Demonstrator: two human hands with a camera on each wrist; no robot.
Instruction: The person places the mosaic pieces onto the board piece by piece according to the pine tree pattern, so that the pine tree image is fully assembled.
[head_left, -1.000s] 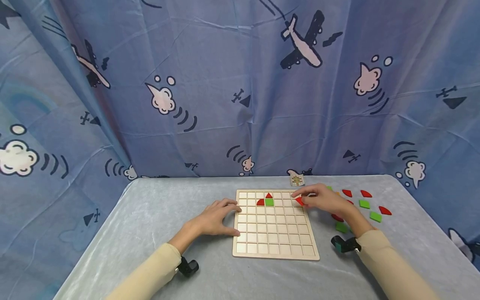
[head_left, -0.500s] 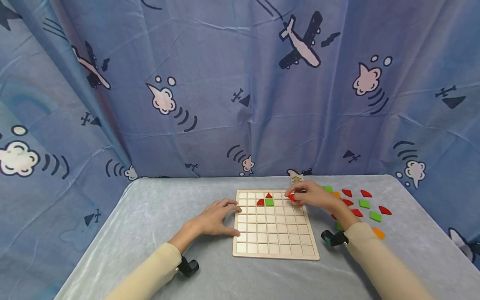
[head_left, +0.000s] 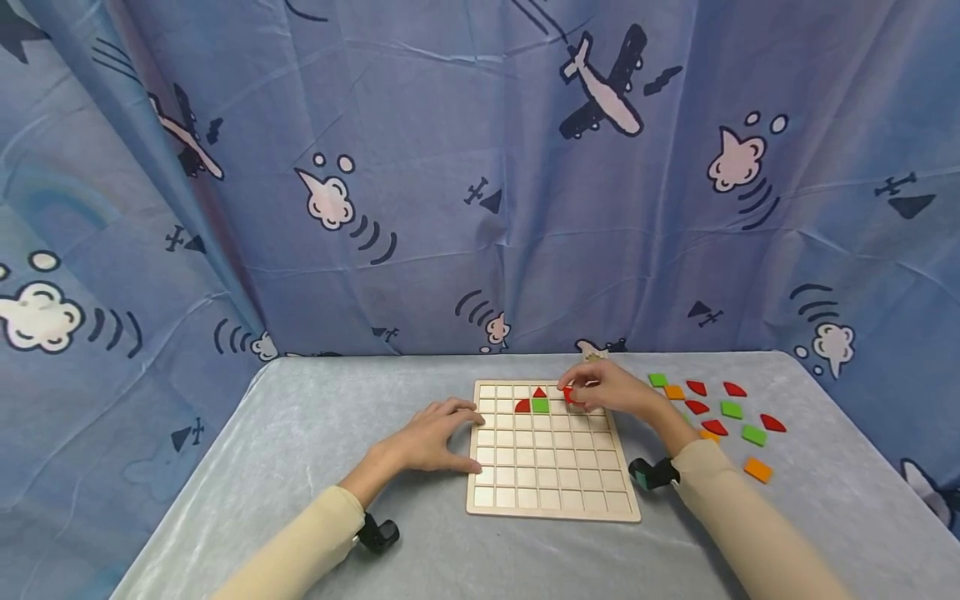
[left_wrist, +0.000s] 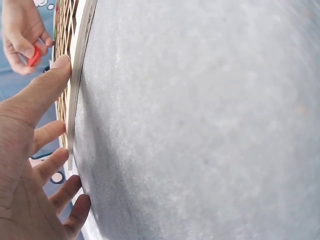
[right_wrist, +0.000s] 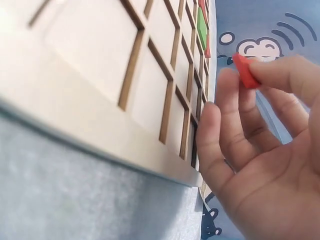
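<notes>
A wooden grid board point(head_left: 547, 477) lies on the table in the head view. My left hand point(head_left: 429, 437) rests at its left edge, thumb and fingers spread along the rim and touching it. Over the board's upper right cells, my right hand point(head_left: 618, 392) pinches a small red tile point(right_wrist: 245, 71) between thumb and fingers; its full outline is partly hidden. Set in the grid near the top are a red triangle tile point(head_left: 539, 392), a green square tile point(head_left: 540, 406) below it, and a red quarter-circle tile point(head_left: 522, 407) to the square's left.
Right of the board lie several loose tiles, among them a red quarter-circle point(head_left: 772, 423), a green square point(head_left: 753, 435) and an orange square point(head_left: 758, 470). A small patterned card point(head_left: 595, 355) sits behind the board, mostly covered by the right hand. A blue printed curtain point(head_left: 420, 208) hangs behind the table.
My right hand has moved left across the board's top rows, carrying the red tile from near the right edge toward the set tiles. The left hand stays in place.
</notes>
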